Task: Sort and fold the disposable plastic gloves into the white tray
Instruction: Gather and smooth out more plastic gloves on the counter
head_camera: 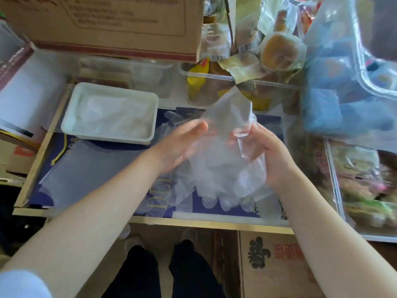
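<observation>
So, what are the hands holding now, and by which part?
The right hand pinches a clear plastic glove near its open cuff end. The left hand lies flat against the glove, fingers straight; it does not grip.

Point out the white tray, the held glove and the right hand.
white tray (71, 117): head view, left rim.
glove (227, 117): head view, upper part above the hands.
right hand (272, 155): head view, back of the palm.

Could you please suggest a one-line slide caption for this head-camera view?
Both hands, left hand and right hand, hold up a clear plastic glove beside the white tray.
</observation>
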A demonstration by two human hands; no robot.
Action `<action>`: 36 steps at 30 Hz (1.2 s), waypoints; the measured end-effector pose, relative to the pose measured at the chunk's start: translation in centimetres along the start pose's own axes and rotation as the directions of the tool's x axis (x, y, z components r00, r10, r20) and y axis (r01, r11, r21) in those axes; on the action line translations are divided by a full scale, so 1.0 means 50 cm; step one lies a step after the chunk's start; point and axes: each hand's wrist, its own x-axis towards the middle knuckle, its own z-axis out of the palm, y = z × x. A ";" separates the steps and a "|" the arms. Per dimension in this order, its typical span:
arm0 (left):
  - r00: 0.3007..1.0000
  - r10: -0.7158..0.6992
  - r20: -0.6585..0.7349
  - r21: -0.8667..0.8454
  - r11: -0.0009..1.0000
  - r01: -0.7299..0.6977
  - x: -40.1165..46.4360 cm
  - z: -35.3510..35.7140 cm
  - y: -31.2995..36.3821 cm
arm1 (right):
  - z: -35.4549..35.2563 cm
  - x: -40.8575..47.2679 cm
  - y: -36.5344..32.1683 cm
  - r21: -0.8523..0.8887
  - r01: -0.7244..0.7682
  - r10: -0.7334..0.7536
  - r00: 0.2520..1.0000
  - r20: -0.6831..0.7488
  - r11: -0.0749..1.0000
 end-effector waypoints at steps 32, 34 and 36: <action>0.795 -0.018 -0.607 0.268 0.936 0.226 -0.236 -0.239 0.075 | 0.327 0.082 0.031 -0.796 0.554 -0.341 0.817 0.464 0.245; 0.827 -0.226 -0.514 0.011 0.963 0.270 -0.258 -0.255 0.080 | 0.369 0.067 0.068 -0.813 0.578 -0.248 0.799 0.547 0.070; 0.850 -0.343 -0.401 -0.125 0.939 0.320 -0.280 -0.273 0.081 | 0.400 0.058 0.114 -0.820 0.571 -0.136 0.810 0.571 -0.040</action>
